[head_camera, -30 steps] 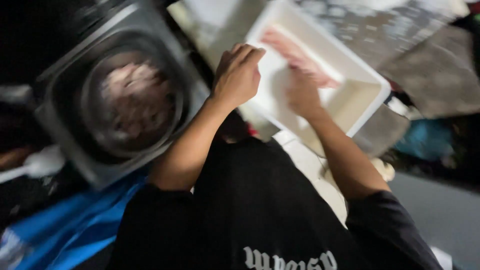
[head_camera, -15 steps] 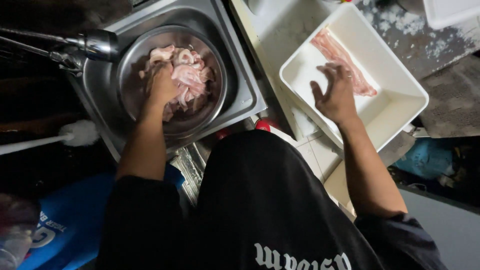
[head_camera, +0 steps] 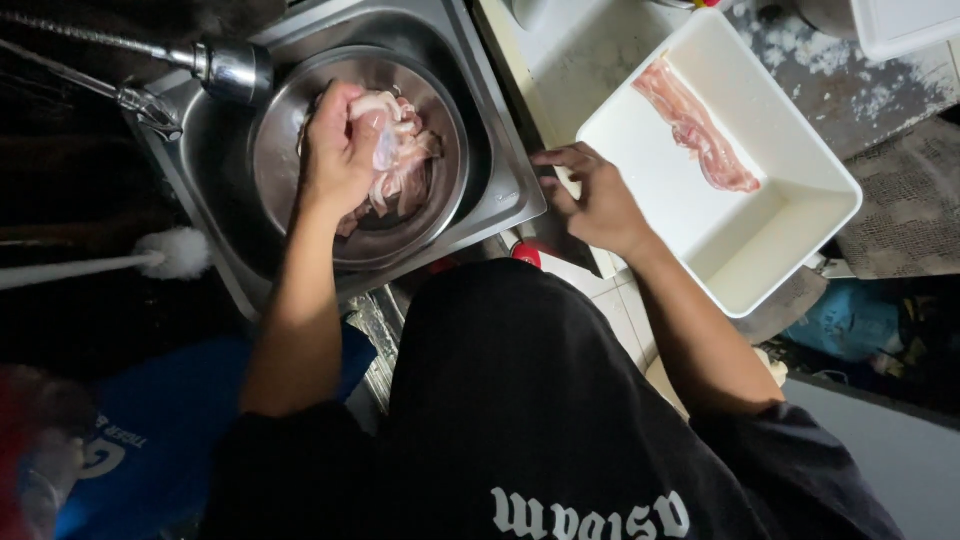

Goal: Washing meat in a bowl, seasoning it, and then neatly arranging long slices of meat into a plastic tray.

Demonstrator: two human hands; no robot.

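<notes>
My left hand (head_camera: 338,150) is closed around a pale pink strip of raw meat (head_camera: 383,128), lifted over a round steel bowl (head_camera: 273,150) that holds several more strips. The bowl sits in a small steel sink (head_camera: 505,185). My right hand (head_camera: 593,195) hovers with fingers spread over the counter edge, between the sink and a white rectangular tub (head_camera: 760,245). One long strip of raw meat (head_camera: 698,128) lies flat on the tub's bottom, near its far side.
A metal tap head (head_camera: 232,68) on a hose hangs over the sink's far left corner. A white brush (head_camera: 170,252) lies left of the sink. Blue fabric (head_camera: 150,440) is at lower left. Another white container (head_camera: 900,25) sits at the top right. A woven mat (head_camera: 905,220) lies right of the tub.
My left hand went from the white tub to the bowl and closed on a strip of meat. My right hand left the tub and came back toward the sink.
</notes>
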